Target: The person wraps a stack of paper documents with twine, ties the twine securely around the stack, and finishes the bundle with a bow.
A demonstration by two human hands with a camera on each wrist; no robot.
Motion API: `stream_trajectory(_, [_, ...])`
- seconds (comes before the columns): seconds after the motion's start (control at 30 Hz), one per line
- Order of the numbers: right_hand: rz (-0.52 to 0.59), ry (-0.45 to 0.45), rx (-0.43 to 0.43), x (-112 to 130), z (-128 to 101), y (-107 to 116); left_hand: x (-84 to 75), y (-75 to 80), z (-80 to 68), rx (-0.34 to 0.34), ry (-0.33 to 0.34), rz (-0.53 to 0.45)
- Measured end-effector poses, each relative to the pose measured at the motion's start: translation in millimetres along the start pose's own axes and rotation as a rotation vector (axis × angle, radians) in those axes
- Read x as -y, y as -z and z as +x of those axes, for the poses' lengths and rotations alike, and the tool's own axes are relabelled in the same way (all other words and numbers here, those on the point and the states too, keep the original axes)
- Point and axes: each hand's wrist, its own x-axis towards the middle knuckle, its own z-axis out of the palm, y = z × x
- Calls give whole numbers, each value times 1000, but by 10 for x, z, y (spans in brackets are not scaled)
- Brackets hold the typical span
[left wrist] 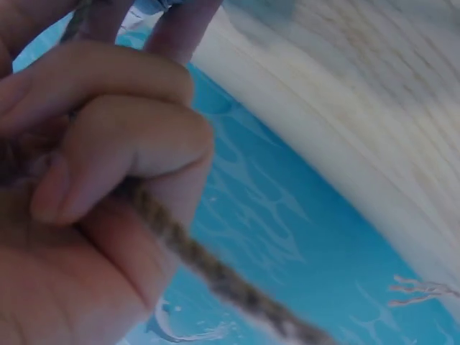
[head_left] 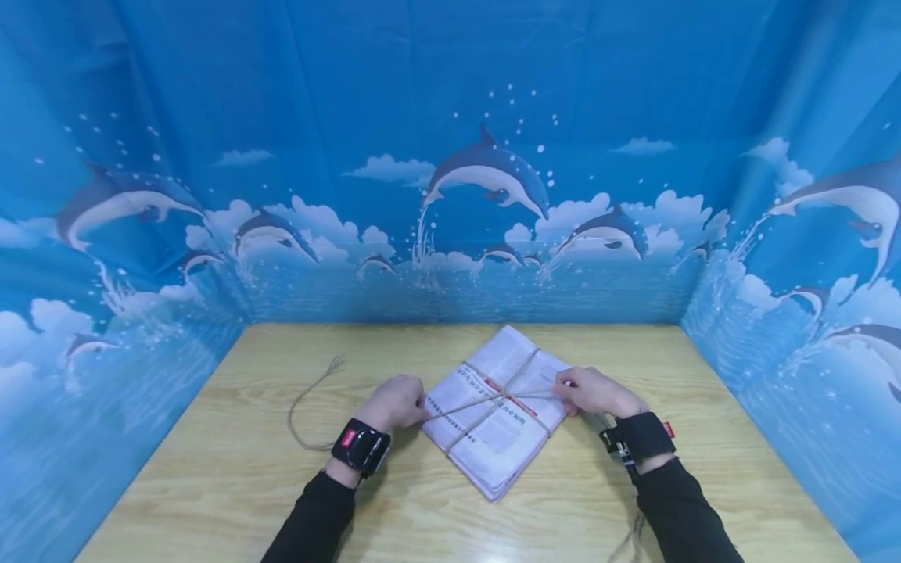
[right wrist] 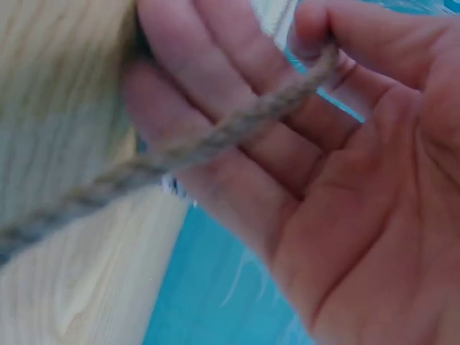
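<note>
A stack of newspapers (head_left: 486, 446) lies turned cornerwise on the table, with brown twine (head_left: 470, 429) crossed over its top. From the crossing, one strand runs left to my left hand (head_left: 396, 400), whose fingers curl round it beside the stack. Another strand goes right to my right hand (head_left: 594, 389), which pinches it between thumb and forefinger at the stack's right corner. The left wrist view shows the twine (left wrist: 215, 277) coming out below the bent fingers. In the right wrist view the twine (right wrist: 194, 147) trails from the pinch across the other, straighter fingers.
A loose twine end (head_left: 294, 410) curves over the wooden table (head_left: 232, 469) left of my left hand, its tip frayed. More twine (head_left: 637, 532) hangs down near my right forearm. A blue curtain (head_left: 352, 94) printed with dolphins encloses the table at the back and sides.
</note>
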Motion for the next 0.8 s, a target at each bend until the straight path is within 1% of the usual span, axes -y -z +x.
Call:
stream_trajectory(0.07, [-51,18,-43,14,7,-4,-21,5,-30,12,-24,20])
stream_trajectory(0.13, [-87,57,-72,30,20,-7,-46,8,-66,32,-40,24])
stream_trajectory(0.23, [-96,78,-93,45,53,-27,-84,9,-112,64,-92,15])
stream_trajectory(0.3, [-85,91,-91,42,80,-57,-108,5,-141,107,-129,-24])
stream_trajectory(0.37, [-65,90,-79,31,111,-95,-107,-2,-154,161,-168,-86])
stream_trajectory(0.43, [-48,88,-71,17,139,-123,-88,-5,-146,211,-185,-166])
stream_trajectory(0.47, [-38,89,-75,7,153,-132,-71,-1,-133,224,-187,-201])
stream_trajectory(0.5, [-6,77,-77,-1,164,-140,-45,0,-112,218,-191,-217])
stream_trajectory(0.57, [41,50,-90,-24,181,-138,26,5,-60,174,-176,-223])
stream_trajectory(0.63, [69,48,-126,-52,195,-125,109,7,-11,84,-144,-174])
stream_trajectory(0.7, [73,51,-159,-91,195,-103,204,5,24,-7,-99,-129])
stream_trajectory(0.8, [3,56,-215,-172,180,-47,337,20,41,-105,-42,-96])
